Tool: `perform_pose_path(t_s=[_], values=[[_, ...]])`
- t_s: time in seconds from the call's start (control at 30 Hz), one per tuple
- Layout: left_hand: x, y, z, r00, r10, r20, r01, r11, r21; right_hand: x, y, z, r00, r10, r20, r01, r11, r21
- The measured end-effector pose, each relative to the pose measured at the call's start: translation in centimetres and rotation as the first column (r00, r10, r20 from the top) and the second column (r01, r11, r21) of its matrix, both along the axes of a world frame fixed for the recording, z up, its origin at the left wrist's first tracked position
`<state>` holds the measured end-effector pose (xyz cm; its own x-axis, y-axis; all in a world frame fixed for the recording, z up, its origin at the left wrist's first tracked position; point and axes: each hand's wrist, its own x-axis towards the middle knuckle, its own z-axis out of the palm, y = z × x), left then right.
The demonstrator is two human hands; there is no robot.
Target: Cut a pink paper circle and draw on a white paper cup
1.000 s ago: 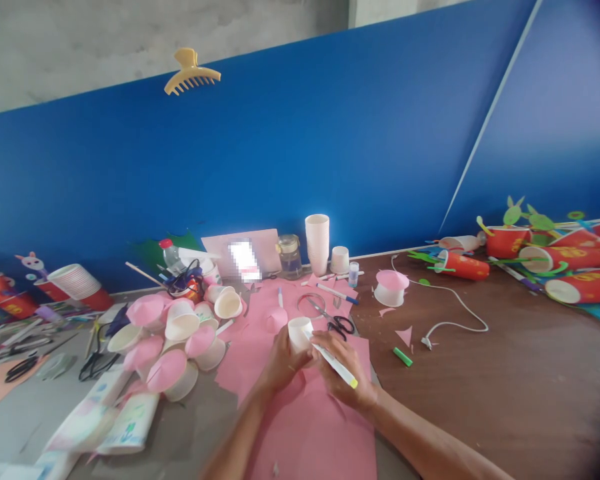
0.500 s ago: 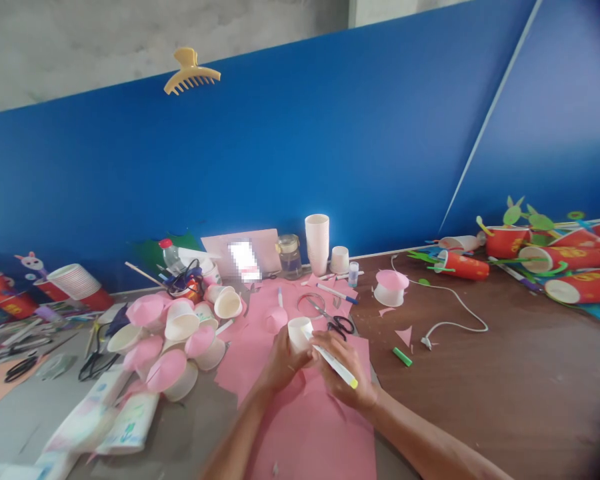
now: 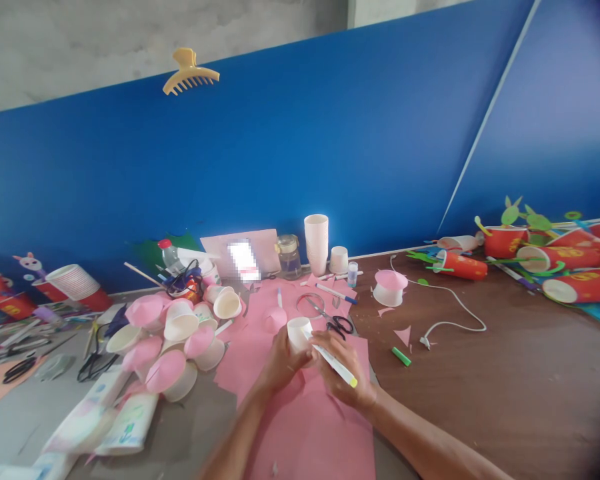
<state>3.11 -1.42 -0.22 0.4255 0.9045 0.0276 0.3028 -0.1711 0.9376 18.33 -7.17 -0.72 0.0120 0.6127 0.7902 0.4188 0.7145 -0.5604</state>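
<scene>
My left hand [image 3: 283, 360] is wrapped round a small white paper cup [image 3: 299, 333], held over pink paper [image 3: 325, 433]. In my right hand [image 3: 347, 373] is a white marker [image 3: 337, 363] with a yellow end; its tip is at the cup's side. A green marker cap [image 3: 401, 357] lies on the brown table to the right. Just beyond my hands are black-handled scissors [image 3: 339, 325] and a pink paper cone [image 3: 275, 320]. A blue-capped pen [image 3: 336, 293] rests farther back on the pink paper.
Several cups with pink paper tops [image 3: 167, 371] crowd the left. Behind stand a tall cup stack [image 3: 317, 243], a jar [image 3: 289, 257] and a glue stick [image 3: 353, 274]. On the right are a pink-topped cup [image 3: 390, 290], a white cable [image 3: 463, 293] and red cups [image 3: 587, 285].
Almost nothing differs. The whole view has shifted very slightly, while my hands keep the same hold on the cup and the marker.
</scene>
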Motion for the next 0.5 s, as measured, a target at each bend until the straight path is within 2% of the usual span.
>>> perform_pose_path(t_s=[0.5], values=[[-0.10,0.09,-0.24,1.000,-0.005,-0.022,0.005,1.000,-0.004,0.01,-0.11,0.63,1.000,-0.003,-0.002,0.003,1.000,0.024]])
